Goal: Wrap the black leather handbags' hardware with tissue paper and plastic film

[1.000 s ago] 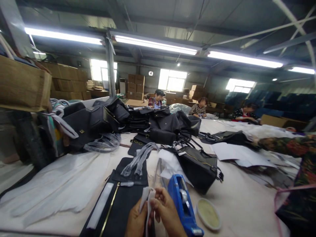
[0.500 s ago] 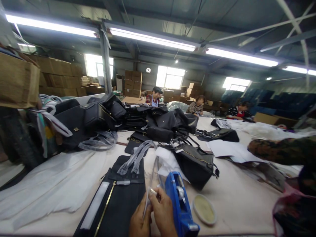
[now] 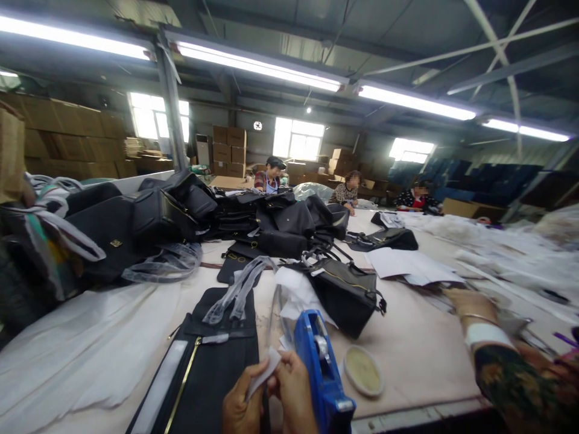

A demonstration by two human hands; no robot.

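White strip [image 3: 265, 374] turned broadside since earlier

Head view: left hand [image 3: 243, 398] pinches it between fingers; right hand [image 3: 292, 383] touches it, grip unclear, near the blue dispenser [image 3: 332, 392]. A pale band [image 3: 161, 383] already lies beside the zip [image 3: 183, 383]; the held strip appears loose.

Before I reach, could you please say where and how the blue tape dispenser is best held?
Probably grasp the blue tape dispenser by its long walls, from above: the body is narrow, and a round dish lies to its right.
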